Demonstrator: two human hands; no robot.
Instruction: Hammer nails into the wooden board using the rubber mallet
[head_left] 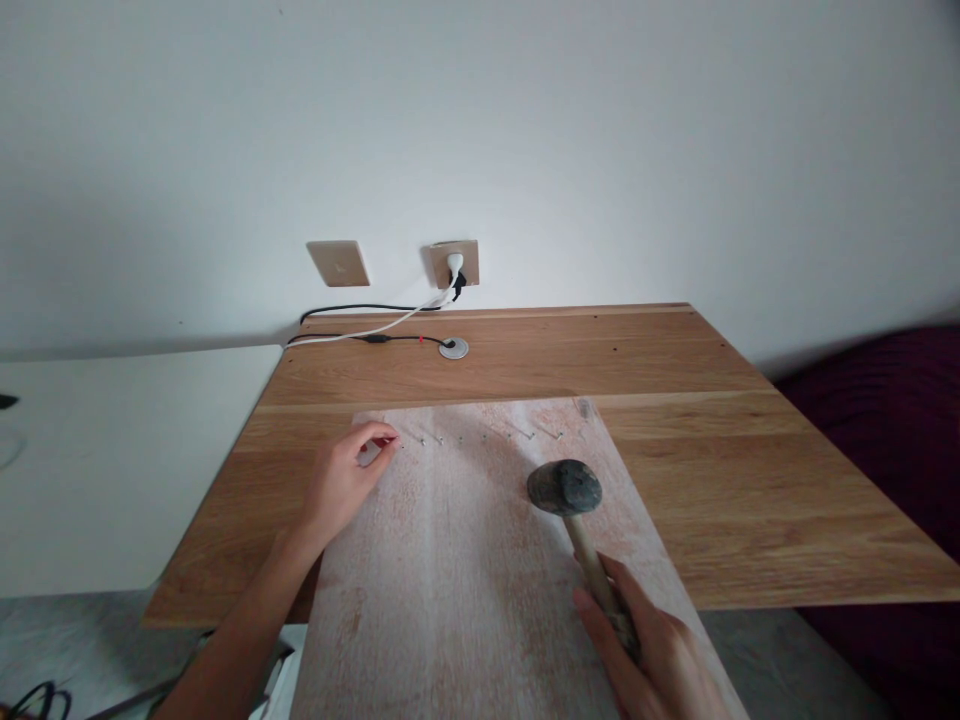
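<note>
My right hand (pixel 649 645) is wrapped around the wooden handle of a mallet with a black head (pixel 564 487). The head hangs over the right part of a worn, whitish board (pixel 450 580). Near the board's far left corner, my left hand (pixel 356 470) has thumb and forefinger pinched together. Whatever lies between those fingertips is too small to make out. A small dark spot sits on the board just beside them. Running across the far end of the board is a row of small nails (pixel 559 435) and dots, some nails standing up at a slant.
The board rests on a wooden tabletop (pixel 750 480) against a wall. Cables (pixel 405 318) run from a wall socket (pixel 466 262) along the back, near a round cable grommet (pixel 453 348). A white table (pixel 112 470) adjoins at left; dark purple fabric (pixel 885 420) lies at right.
</note>
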